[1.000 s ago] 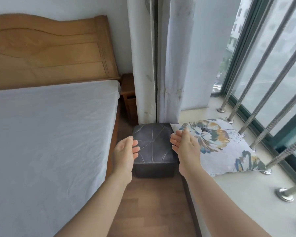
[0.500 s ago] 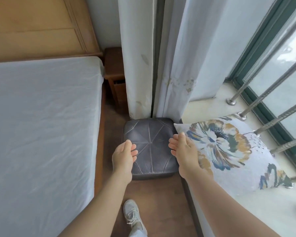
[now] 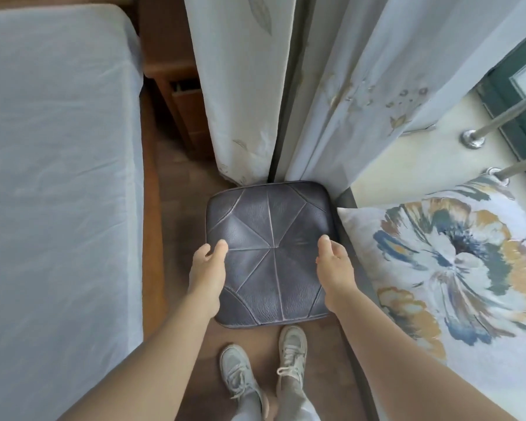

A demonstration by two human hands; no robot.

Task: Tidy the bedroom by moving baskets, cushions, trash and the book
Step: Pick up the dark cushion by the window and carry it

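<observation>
A dark grey square leather pouf [image 3: 271, 226] stands on the wooden floor in the gap between the bed and the window ledge. My left hand [image 3: 208, 268] clasps its left edge, thumb on top and fingers down the side. My right hand [image 3: 334, 268] grips the right edge the same way. A white cushion with a blue and ochre flower print [image 3: 456, 268] lies on the ledge, its corner touching the pouf's right side.
The bed with a pale sheet [image 3: 58, 177] fills the left. A wooden nightstand [image 3: 176, 86] and hanging curtains [image 3: 240, 86] stand behind the pouf. Metal window bars [image 3: 498, 123] rise from the ledge [image 3: 407, 165]. My shoes [image 3: 237, 369] are just in front of the pouf.
I have stepped closer and bent over the pouf. Both hands dropped from hovering in front of it onto its left and right edges.
</observation>
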